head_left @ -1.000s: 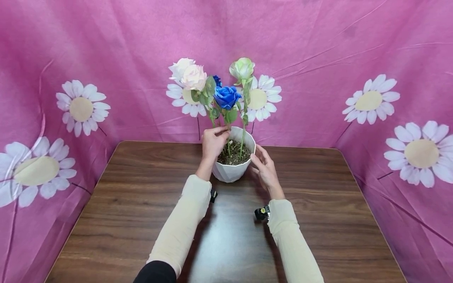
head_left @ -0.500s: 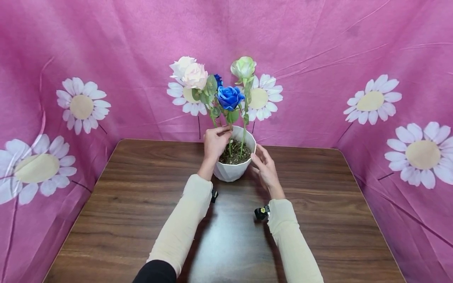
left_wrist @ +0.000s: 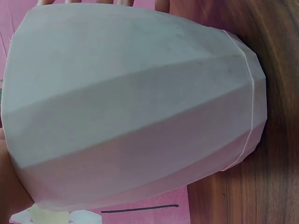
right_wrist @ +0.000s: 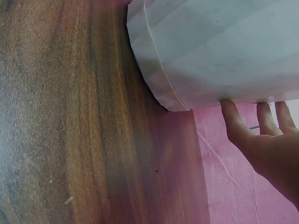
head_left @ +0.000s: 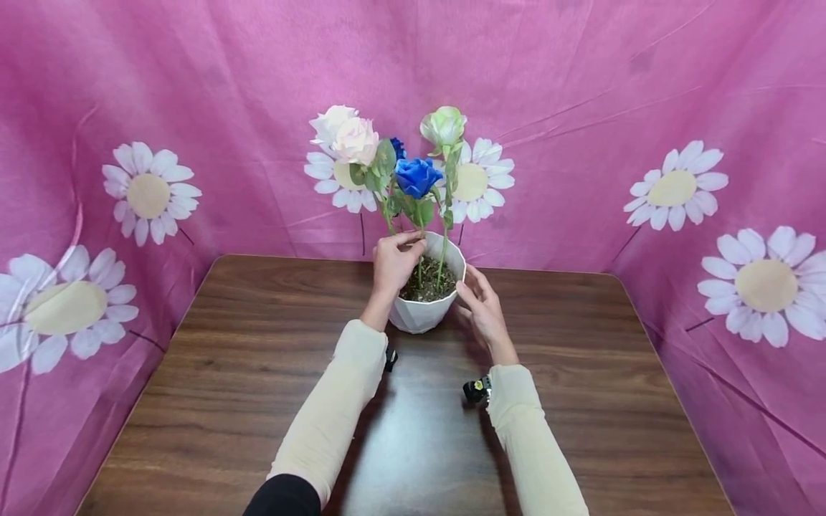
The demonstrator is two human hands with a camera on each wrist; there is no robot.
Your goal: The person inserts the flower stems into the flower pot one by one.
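A white faceted flower pot with dark soil stands on the table, and artificial-looking roses rise from it. My left hand reaches over the pot's left rim, thumb and fingers pinching the stem below the front blue rose. On the right side, my right hand rests its fingers against the pot wall, which the right wrist view shows with the fingertips at the wall. The pot fills most of the left wrist view, hiding the pinched stem there.
Behind the blue rose are a pale pink rose, a white rose and another blue bloom. A green-white rose stands at the right. The brown wooden table meets a pink daisy-print cloth at its back.
The front blue rose has shifted slightly right, and its bloom has turned a little with more leaves showing below. My left hand moved slightly right with the stem; my right hand stays at the pot.
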